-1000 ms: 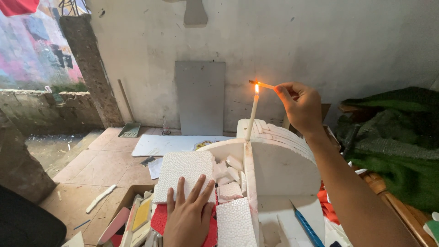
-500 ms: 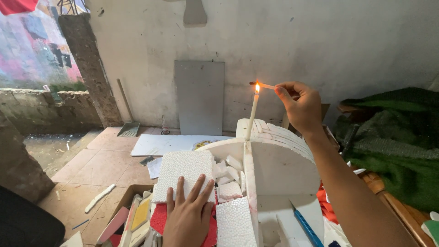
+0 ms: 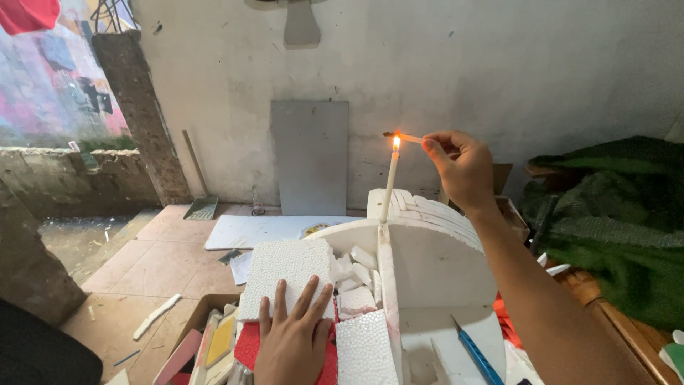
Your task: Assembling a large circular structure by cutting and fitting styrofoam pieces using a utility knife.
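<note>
My right hand (image 3: 462,168) pinches a burning matchstick (image 3: 400,136) and holds its tip at the flame of a thin white candle (image 3: 388,187). The candle stands upright, lit, on a white foam structure (image 3: 434,257) with a rounded top and stacked curved pieces. My left hand (image 3: 293,341) lies flat, fingers spread, on a square white foam sheet (image 3: 286,275) and a red sheet below it. Small foam chunks (image 3: 354,278) are piled between the sheet and the structure.
A blue pen-like tool (image 3: 476,356) lies on the foam base at lower right. A cardboard box (image 3: 206,342) with coloured sheets is at lower left. A grey board (image 3: 311,157) leans on the wall; a white board (image 3: 274,229) lies on the tiled floor. Green cloth (image 3: 613,228) is heaped at right.
The match and my right hand shifted very slightly; the candle flame is burning steadily. My left hand stays flat on the foam sheet.
</note>
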